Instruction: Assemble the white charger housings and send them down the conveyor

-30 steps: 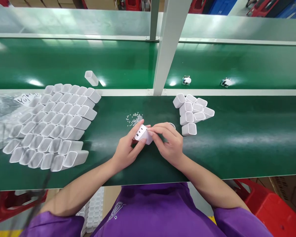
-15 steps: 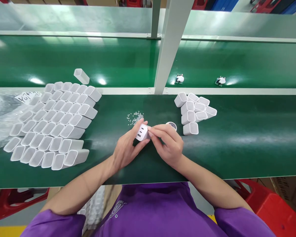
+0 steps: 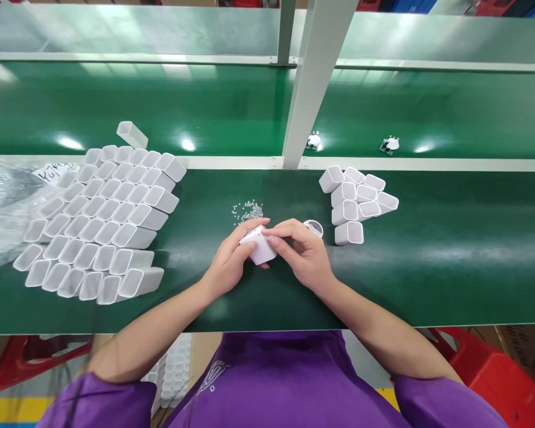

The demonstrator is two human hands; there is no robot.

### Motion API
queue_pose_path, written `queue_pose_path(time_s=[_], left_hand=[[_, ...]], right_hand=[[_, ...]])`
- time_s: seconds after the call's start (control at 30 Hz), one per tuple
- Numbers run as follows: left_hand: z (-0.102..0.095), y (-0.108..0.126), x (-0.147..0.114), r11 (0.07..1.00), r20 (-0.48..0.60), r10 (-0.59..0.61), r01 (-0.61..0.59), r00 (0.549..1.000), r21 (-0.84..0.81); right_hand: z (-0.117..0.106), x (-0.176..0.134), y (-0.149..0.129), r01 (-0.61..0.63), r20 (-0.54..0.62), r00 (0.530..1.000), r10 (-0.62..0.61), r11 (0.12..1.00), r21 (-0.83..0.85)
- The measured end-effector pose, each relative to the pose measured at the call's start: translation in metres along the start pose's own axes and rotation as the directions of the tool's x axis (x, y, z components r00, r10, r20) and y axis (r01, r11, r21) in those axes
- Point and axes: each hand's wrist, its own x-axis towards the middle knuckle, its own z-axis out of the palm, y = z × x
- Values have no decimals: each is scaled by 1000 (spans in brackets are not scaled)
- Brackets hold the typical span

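Between my hands is a small white charger housing (image 3: 264,251), tilted so that a smooth side shows and its port face is mostly out of view. My left hand (image 3: 230,255) is closed around it, thumb across the front and fingers behind. My right hand (image 3: 307,252) is pinched at its upper right edge, index finger and thumb touching it. Whether a tiny part sits in that pinch is hidden. Just beyond lies a scatter of small clear pieces (image 3: 249,210). A round white-rimmed item (image 3: 314,228) lies behind my right hand.
Rows of open white housings (image 3: 102,220) stand at left beside a clear plastic bag (image 3: 9,214). A smaller group (image 3: 355,193) stands at right. Beyond a white rail, the green belt carries a lone housing (image 3: 132,135) and two circuit boards (image 3: 389,144). A white post (image 3: 314,83) rises mid-view.
The charger housing has been turned, so its ports no longer face me and a plain side shows. The lone housing and the circuit boards on the far belt have shifted left.
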Motion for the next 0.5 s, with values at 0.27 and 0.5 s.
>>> queue_pose_path(time_s=[0.27,0.5], left_hand=[[-2,3,-1,999,-4,4,-4,1000,52],[-5,3,1,942,-30,180,-164,983,293]], right_hand=[[6,0,-1,-232,127,970,206,941,247],[6,1,-3,-275,129,960,247,920,281]])
